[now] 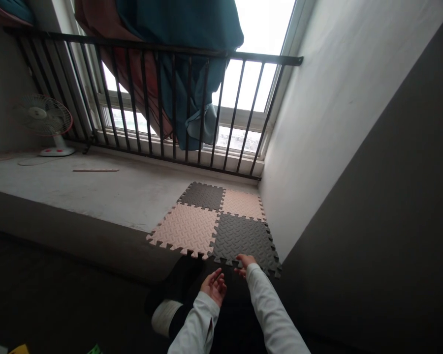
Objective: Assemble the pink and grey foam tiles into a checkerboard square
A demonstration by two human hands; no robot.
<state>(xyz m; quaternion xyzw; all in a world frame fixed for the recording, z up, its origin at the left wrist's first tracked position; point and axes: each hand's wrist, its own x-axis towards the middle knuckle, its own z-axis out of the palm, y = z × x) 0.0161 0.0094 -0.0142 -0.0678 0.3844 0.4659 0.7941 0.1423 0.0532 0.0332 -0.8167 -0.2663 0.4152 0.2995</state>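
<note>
1. mat [216, 222]: four toothed foam squares locked two by two in a checker pattern, lying flat on a concrete ledge [77, 189], tucked into the corner by the white wall [317, 123].
2. near grey tile [245, 238]: front right square of the mat, just beside the wall. it is roughly square, so no long axis is readable. its ridged face is up and one toothed edge faces the person, at the front lip of the ledge. cannot tell whether that edge overhangs the lip.
3. neighbours: near pink tile [184, 230] joined on its left, far pink tile [242, 204] joined behind it, far grey tile [203, 195] diagonal to it.
4. right hand [244, 263]: back of the hand up, fingers bent down onto the front edge of the near grey tile, touching it. cannot tell whether the fingers pinch the edge or only rest on it.
5. left hand [214, 286]: open, palm up, fingers spread and loosely curled, holding nothing. it sits just short of the mat's front edge, near the seam between the two front tiles, not touching.
6. both arms wear white sleeves [269, 305].
7. surroundings: a black railing [151, 49] runs along the back of the ledge before a bright window [262, 24]. a teal cloth [184, 29] hangs over the rail. a small fan [44, 118] stands at the far left of the ledge, and a thin flat strip [96, 170] lies near it, well apart from the mat.
</note>
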